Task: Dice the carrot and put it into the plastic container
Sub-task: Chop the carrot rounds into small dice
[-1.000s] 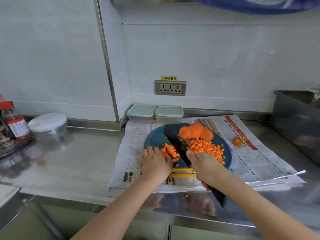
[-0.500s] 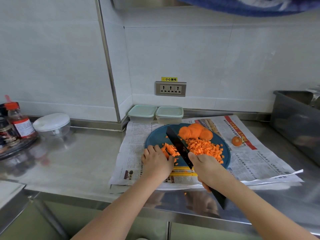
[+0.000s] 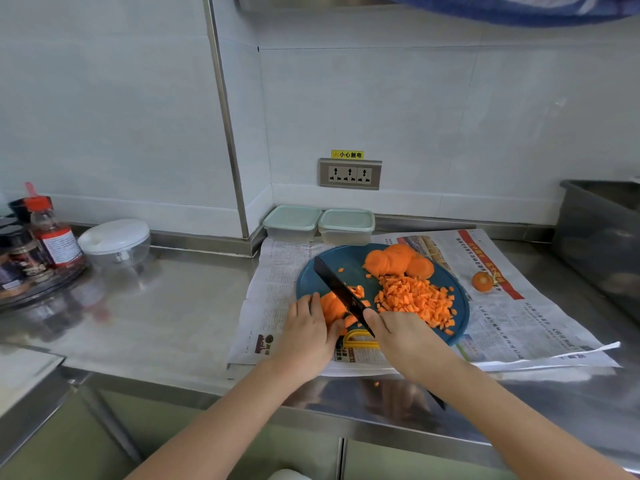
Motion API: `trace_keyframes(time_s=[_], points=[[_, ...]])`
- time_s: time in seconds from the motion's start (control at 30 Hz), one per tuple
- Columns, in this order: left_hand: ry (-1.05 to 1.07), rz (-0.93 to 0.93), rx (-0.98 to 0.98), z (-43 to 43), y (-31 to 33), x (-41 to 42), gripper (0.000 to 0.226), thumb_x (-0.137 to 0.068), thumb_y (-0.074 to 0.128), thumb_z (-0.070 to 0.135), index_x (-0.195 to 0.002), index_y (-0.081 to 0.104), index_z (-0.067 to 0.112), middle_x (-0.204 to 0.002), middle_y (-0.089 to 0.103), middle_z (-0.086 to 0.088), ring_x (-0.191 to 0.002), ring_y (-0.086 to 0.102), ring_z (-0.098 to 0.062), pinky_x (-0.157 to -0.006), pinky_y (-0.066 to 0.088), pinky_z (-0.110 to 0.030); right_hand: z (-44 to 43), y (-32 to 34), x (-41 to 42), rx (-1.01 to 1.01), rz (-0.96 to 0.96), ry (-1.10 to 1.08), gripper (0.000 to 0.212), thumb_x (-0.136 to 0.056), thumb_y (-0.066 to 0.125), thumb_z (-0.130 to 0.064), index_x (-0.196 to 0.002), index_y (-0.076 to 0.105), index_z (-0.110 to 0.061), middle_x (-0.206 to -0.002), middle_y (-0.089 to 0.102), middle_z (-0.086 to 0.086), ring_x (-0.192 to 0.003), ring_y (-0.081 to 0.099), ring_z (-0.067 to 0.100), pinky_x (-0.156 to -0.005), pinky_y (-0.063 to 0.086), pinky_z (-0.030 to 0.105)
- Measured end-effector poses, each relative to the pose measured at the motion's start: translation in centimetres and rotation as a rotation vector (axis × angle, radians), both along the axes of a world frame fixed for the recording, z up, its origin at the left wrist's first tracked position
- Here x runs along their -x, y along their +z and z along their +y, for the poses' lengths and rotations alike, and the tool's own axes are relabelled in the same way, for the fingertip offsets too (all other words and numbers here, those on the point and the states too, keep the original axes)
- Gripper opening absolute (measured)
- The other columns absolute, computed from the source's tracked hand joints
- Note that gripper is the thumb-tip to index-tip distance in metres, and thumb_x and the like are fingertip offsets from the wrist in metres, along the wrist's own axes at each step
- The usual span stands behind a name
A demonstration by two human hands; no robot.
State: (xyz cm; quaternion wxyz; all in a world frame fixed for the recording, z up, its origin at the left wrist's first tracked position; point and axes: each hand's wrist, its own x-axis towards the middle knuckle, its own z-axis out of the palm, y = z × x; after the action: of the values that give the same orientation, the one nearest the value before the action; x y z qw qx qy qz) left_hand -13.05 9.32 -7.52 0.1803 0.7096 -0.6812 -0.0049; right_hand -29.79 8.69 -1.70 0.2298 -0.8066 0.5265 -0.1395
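A round blue cutting board (image 3: 349,268) lies on newspaper. On it are a heap of diced carrot (image 3: 417,299), several round carrot slices (image 3: 398,263) at the far edge, and carrot strips (image 3: 332,306) at the near left. My left hand (image 3: 308,332) presses its fingertips on those strips. My right hand (image 3: 403,337) grips a black knife (image 3: 341,292), whose blade lies across the strips right beside my left fingers. Two lidded plastic containers (image 3: 292,221) (image 3: 346,225) stand against the wall behind the board.
A carrot end (image 3: 482,281) lies on the newspaper (image 3: 519,317) to the right. A metal tub (image 3: 602,237) stands at far right. At left are a white-lidded chopper bowl (image 3: 116,242) and a tray of sauce bottles (image 3: 38,244). The counter edge runs just below my wrists.
The knife blade has slid slightly toward me along the strips. My left hand stays on the strips. The camera has tilted a little.
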Motion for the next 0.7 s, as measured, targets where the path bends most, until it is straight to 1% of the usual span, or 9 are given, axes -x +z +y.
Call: trace_keyframes(time_s=[0.1, 0.13, 0.2, 0.23, 0.3, 0.37, 0.43, 0.6, 0.7], points=[[0.002, -0.039, 0.051, 0.2, 0.1, 0.6, 0.095, -0.077, -0.009, 0.062, -0.143, 0.026, 0.004, -0.138, 0.037, -0.010, -0.125, 0.032, -0.023, -0.107, 0.029, -0.031, -0.4, -0.3, -0.7, 0.020, 0.071, 0.051, 0.043, -0.105, 0.020, -0.037, -0.080, 0.046, -0.014, -0.063, 0.036, -0.004, -0.052, 0.034, 0.011, -0.047, 0.026, 0.026], [0.004, -0.034, 0.085, 0.1, -0.1, 0.7, 0.096, -0.074, -0.010, 0.059, -0.138, 0.033, 0.003, -0.133, 0.041, -0.011, -0.121, 0.036, -0.024, -0.105, 0.032, -0.032, -0.5, -0.5, -0.8, 0.042, 0.063, 0.049, 0.052, -0.103, 0.011, -0.043, -0.084, 0.049, -0.013, -0.064, 0.035, -0.005, -0.052, 0.033, 0.010, -0.047, 0.026, 0.026], [0.003, -0.003, 0.125, 0.1, -0.2, 1.0, 0.087, -0.080, -0.002, 0.055, -0.127, 0.046, 0.000, -0.122, 0.050, -0.015, -0.112, 0.044, -0.028, -0.098, 0.040, -0.037, -0.3, -0.9, -0.8, 0.103, 0.044, 0.057, 0.082, -0.088, -0.019, -0.060, -0.097, 0.051, -0.016, -0.065, 0.032, -0.007, -0.052, 0.031, 0.008, -0.047, 0.027, 0.022], [0.007, 0.014, 0.122, 0.1, -0.2, 1.1, 0.080, -0.084, 0.003, 0.052, -0.122, 0.049, 0.000, -0.118, 0.052, -0.015, -0.109, 0.047, -0.029, -0.096, 0.042, -0.038, -0.6, -1.3, -0.7, 0.102, 0.064, 0.050, 0.082, -0.086, -0.019, -0.062, -0.095, 0.049, -0.018, -0.065, 0.034, -0.007, -0.053, 0.034, 0.007, -0.050, 0.031, 0.019], [0.040, -0.004, 0.156, -0.1, -0.5, 1.1, 0.063, -0.090, 0.015, 0.045, -0.112, 0.056, 0.002, -0.107, 0.056, -0.010, -0.100, 0.053, -0.026, -0.088, 0.048, -0.035, -0.6, -1.7, -0.7, 0.109, 0.139, 0.021, 0.054, -0.100, 0.008, -0.051, -0.082, 0.047, -0.018, -0.065, 0.040, -0.007, -0.062, 0.045, 0.016, -0.063, 0.043, 0.028], [0.068, 0.005, 0.217, -0.2, -0.4, 1.1, 0.048, -0.089, 0.028, 0.037, -0.091, 0.063, 0.005, -0.086, 0.059, -0.007, -0.080, 0.059, -0.022, -0.070, 0.055, -0.031, -0.1, -1.8, -1.0, 0.164, 0.169, -0.006, 0.045, -0.102, 0.023, -0.045, -0.068, 0.040, -0.021, -0.064, 0.042, -0.007, -0.067, 0.049, 0.020, -0.063, 0.040, 0.032], [0.045, -0.025, 0.210, -0.3, -0.3, 1.4, 0.042, -0.084, 0.033, 0.034, -0.081, 0.065, 0.008, -0.076, 0.058, -0.005, -0.070, 0.059, -0.020, -0.062, 0.056, -0.027, 0.2, -1.9, -1.2, 0.198, 0.177, -0.016, 0.044, -0.102, 0.025, -0.046, -0.065, 0.034, -0.025, -0.062, 0.040, -0.007, -0.067, 0.052, 0.021, -0.061, 0.039, 0.031], [0.041, -0.091, 0.259, -0.7, -0.4, 1.3, 0.039, -0.081, 0.033, 0.031, -0.076, 0.065, 0.008, -0.071, 0.058, -0.005, -0.065, 0.059, -0.019, -0.056, 0.054, -0.021, -0.3, -1.7, -1.8, 0.242, 0.243, 0.033, 0.044, -0.103, 0.023, -0.043, -0.067, 0.035, -0.021, -0.065, 0.038, -0.005, -0.059, 0.043, 0.015, -0.050, 0.031, 0.024], [0.040, -0.120, 0.188, -1.1, -0.7, 1.2, 0.038, -0.080, 0.034, 0.030, -0.076, 0.065, 0.009, -0.071, 0.058, -0.004, -0.065, 0.058, -0.017, -0.057, 0.053, -0.020, -1.3, -1.9, -2.6, 0.237, 0.289, 0.083, 0.037, -0.105, 0.021, -0.035, -0.090, 0.049, -0.015, -0.069, 0.037, -0.001, -0.068, 0.053, 0.022, -0.048, 0.029, 0.026]])
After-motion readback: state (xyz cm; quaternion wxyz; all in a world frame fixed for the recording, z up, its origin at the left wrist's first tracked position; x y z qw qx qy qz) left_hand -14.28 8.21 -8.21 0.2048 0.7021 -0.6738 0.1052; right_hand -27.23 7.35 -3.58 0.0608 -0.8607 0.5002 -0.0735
